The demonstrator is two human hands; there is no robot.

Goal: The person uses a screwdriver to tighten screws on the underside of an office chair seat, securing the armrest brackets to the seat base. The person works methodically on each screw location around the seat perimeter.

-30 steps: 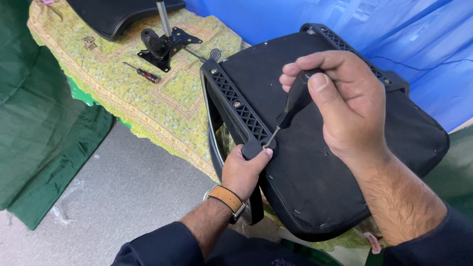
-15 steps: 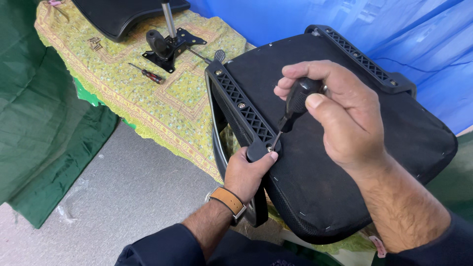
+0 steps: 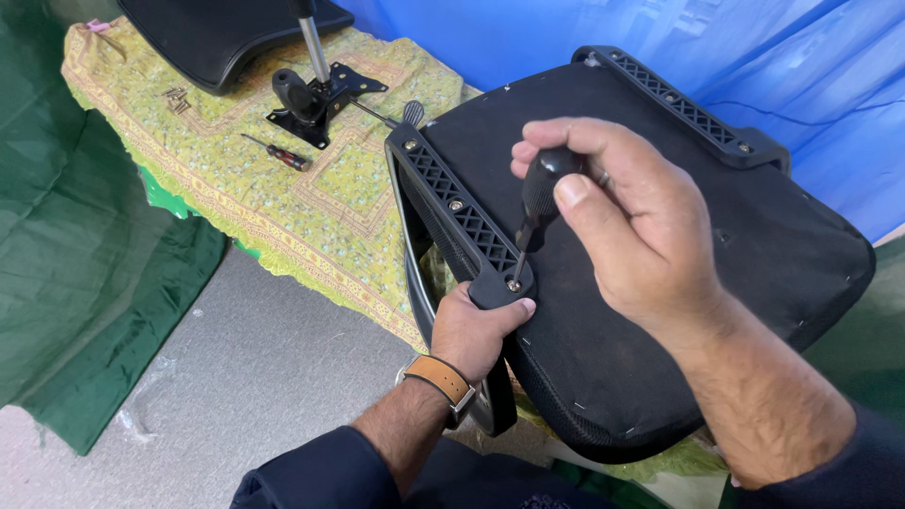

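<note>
Nearer now, patterned yellow cloth point(image 3: 236, 179) covers table beside grey floor point(image 3: 236, 377).

A matt black fabric seat cushion point(image 3: 660, 283) carries ribbed black plastic armrest brackets point(image 3: 462, 212) with bright metal screws. The screwdriver point(image 3: 537, 203) has a glossy black plastic handle and a thin steel shaft. A patterned yellow-green woven cloth point(image 3: 236, 198) covers the table; a tan leather watch strap point(image 3: 438, 375) looks smooth.

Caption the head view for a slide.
Right hand drives black-handled screwdriver into black plastic armrest bracket; left hand steadies it.
</note>
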